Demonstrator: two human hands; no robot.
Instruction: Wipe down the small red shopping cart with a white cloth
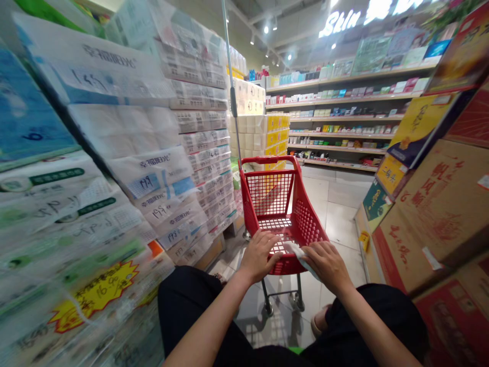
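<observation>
A small red plastic shopping cart point(311, 214) with lattice sides stands right in front of my knees, its basket bare inside. My left hand point(260, 255) is closed over the left part of the cart's near rim, fingers reaching inward and thumb along the edge. A crumpled white cloth point(300, 253), perhaps a wet wipe, lies over the same rim. Pressed against it at the rim's right corner is my right hand point(327, 262), its fingers bent around the cloth. A thin grey pole point(234, 102) rises from the cart's far left side.
Tall stacks of wrapped tissue packs point(160, 168) line the left side close by. Cardboard boxes point(439, 204) are piled on the right. Shelves point(344, 117) of small packaged goods stand at the back, beyond a tiled floor point(340, 224).
</observation>
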